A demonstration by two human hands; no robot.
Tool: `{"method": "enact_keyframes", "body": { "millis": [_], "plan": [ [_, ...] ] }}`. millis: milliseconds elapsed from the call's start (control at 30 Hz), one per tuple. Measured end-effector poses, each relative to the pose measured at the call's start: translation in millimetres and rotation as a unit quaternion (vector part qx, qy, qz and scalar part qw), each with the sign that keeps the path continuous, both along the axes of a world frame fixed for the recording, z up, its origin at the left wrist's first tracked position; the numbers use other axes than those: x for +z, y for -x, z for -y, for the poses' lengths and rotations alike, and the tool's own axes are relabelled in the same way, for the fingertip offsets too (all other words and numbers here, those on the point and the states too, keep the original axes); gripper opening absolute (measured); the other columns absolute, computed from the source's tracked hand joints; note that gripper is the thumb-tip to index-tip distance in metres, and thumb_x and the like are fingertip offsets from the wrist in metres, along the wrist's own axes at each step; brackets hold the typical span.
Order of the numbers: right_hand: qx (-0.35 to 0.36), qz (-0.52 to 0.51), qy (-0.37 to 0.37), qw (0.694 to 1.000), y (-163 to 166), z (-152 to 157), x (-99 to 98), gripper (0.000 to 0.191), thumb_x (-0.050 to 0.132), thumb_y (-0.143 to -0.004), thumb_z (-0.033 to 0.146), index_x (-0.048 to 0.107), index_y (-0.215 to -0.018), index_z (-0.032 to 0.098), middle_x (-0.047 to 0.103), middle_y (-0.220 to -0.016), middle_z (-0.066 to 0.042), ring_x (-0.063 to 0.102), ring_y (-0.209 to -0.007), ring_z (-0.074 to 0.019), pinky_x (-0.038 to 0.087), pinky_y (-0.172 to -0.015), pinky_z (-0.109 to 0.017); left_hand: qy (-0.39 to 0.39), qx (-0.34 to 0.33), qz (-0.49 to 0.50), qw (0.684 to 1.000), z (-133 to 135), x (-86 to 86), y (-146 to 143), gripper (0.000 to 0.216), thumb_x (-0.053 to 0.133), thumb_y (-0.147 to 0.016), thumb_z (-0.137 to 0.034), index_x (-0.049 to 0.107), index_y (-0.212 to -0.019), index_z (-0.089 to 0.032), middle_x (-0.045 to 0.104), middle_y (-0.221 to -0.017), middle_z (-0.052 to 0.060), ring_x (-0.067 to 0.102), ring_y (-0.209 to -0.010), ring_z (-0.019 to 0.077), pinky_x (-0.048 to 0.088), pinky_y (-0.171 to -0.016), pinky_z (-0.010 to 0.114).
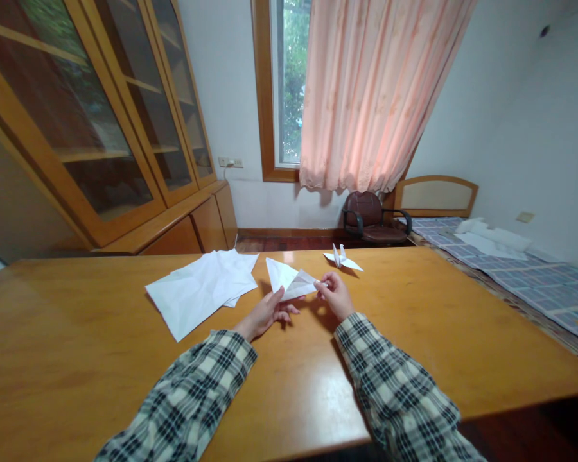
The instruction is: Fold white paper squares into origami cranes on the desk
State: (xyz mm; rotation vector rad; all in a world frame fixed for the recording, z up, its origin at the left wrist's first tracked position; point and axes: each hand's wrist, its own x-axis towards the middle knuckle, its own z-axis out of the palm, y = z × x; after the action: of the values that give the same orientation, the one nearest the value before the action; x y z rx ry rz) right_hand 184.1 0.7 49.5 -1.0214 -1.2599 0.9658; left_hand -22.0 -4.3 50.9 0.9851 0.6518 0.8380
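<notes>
A folded piece of white paper [293, 283], with triangular flaps, is held between my two hands just above the wooden table. My left hand [268, 312] grips its lower left part, thumb on top and the other fingers underneath. At the paper's right corner, my right hand [336, 295] pinches it between thumb and fingers. A finished white paper crane [341, 258] stands on the table a little beyond my right hand. Left of my left hand lies a loose stack of creased white paper sheets [205, 287].
The wooden table [101, 385] spans the view, its far edge running behind the paper. Beyond it stand a brown armchair [368, 215] and a pink curtain [366, 90]. A glass-door cabinet [139, 122] is at left, a bed [501, 263] at right.
</notes>
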Motion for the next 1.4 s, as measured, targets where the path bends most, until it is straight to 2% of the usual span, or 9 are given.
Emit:
{"method": "enact_keyframes", "body": {
  "millis": [133,433,667,800,867,967,1167,1400],
  "plan": [
    [-0.006,0.002,0.000,1.000,-0.6,-1.6,-2.3,0.031,0.067,-0.071,0.041,0.044,-0.079,0.021,0.052,-0.057,0.007,0.055,-0.047,-0.0099,0.038,-0.044,-0.019,-0.009,0.000,-0.019,1.000,0.3,-0.6,-1.0,0.041,0.060,-0.083,-0.036,0.056,-0.114,-0.009,0.066,-0.111,0.019,0.063,-0.058,0.0112,0.048,-0.045,0.018],
    [-0.002,-0.044,0.014,0.999,1.8,-1.0,-2.7,0.037,0.069,-0.070,0.040,0.042,-0.088,0.022,0.053,-0.056,0.009,0.053,-0.044,-0.0089,0.037,-0.041,-0.017,0.003,0.035,-0.046,0.998,-0.9,-2.0,-2.8,0.031,0.053,-0.088,-0.036,0.057,-0.101,-0.008,0.068,-0.103,0.019,0.057,-0.049,0.0082,0.046,-0.040,0.017],
    [0.051,-0.128,0.116,0.984,18.4,6.3,-3.5,0.048,0.073,-0.064,0.045,0.039,-0.090,0.023,0.061,-0.064,0.006,0.054,-0.045,-0.0093,0.041,-0.039,-0.018,-0.002,0.047,-0.050,0.998,-0.9,-1.9,-3.6,0.031,0.053,-0.088,-0.035,0.059,-0.101,-0.008,0.071,-0.086,0.014,0.054,-0.045,0.0074,0.044,-0.041,0.017],
    [0.112,-0.043,0.185,0.975,28.0,15.4,-4.6,0.040,0.066,-0.069,0.054,0.053,-0.079,0.018,0.059,-0.057,0.003,0.054,-0.043,-0.0102,0.042,-0.037,-0.020,-0.036,0.013,-0.061,0.997,-0.3,-8.3,-4.9,0.037,0.058,-0.083,-0.042,0.060,-0.100,-0.009,0.071,-0.085,0.014,0.057,-0.047,0.0092,0.047,-0.043,0.019],
    [0.142,0.019,0.210,0.967,30.9,20.1,-4.6,0.043,0.062,-0.071,0.059,0.057,-0.066,0.017,0.057,-0.049,0.001,0.052,-0.039,-0.0103,0.039,-0.034,-0.020,-0.060,-0.017,-0.073,0.995,0.6,-10.3,-5.6,0.042,0.059,-0.081,-0.047,0.063,-0.095,-0.008,0.071,-0.083,0.014,0.060,-0.049,0.0112,0.048,-0.044,0.020],
    [0.176,0.076,0.206,0.960,32.6,25.6,-3.6,0.051,0.055,-0.075,0.064,0.057,-0.053,0.018,0.053,-0.041,0.000,0.046,-0.032,-0.0092,0.036,-0.031,-0.020,-0.085,-0.046,-0.088,0.991,1.9,-9.9,-6.3,0.046,0.058,-0.080,-0.052,0.064,-0.088,-0.008,0.070,-0.075,0.013,0.060,-0.048,0.0116,0.048,-0.046,0.020],
    [0.151,0.102,0.178,0.967,30.0,23.8,-4.4,0.054,0.054,-0.075,0.064,0.053,-0.043,0.020,0.049,-0.036,0.002,0.043,-0.031,-0.0090,0.033,-0.032,-0.021,-0.105,-0.046,-0.093,0.989,1.4,-7.7,-6.3,0.045,0.057,-0.081,-0.052,0.064,-0.086,-0.009,0.069,-0.069,0.010,0.056,-0.044,0.0086,0.044,-0.043,0.017],
    [0.118,0.099,0.185,0.970,27.4,17.8,-10.0,0.053,0.053,-0.076,0.063,0.051,-0.045,0.021,0.048,-0.037,0.002,0.040,-0.030,-0.0086,0.030,-0.032,-0.022,-0.084,0.002,-0.083,0.993,0.1,-10.2,-6.8,0.041,0.061,-0.077,-0.052,0.055,-0.085,-0.012,0.068,-0.066,0.005,0.051,-0.039,0.0059,0.041,-0.042,0.017]
  ]
}}
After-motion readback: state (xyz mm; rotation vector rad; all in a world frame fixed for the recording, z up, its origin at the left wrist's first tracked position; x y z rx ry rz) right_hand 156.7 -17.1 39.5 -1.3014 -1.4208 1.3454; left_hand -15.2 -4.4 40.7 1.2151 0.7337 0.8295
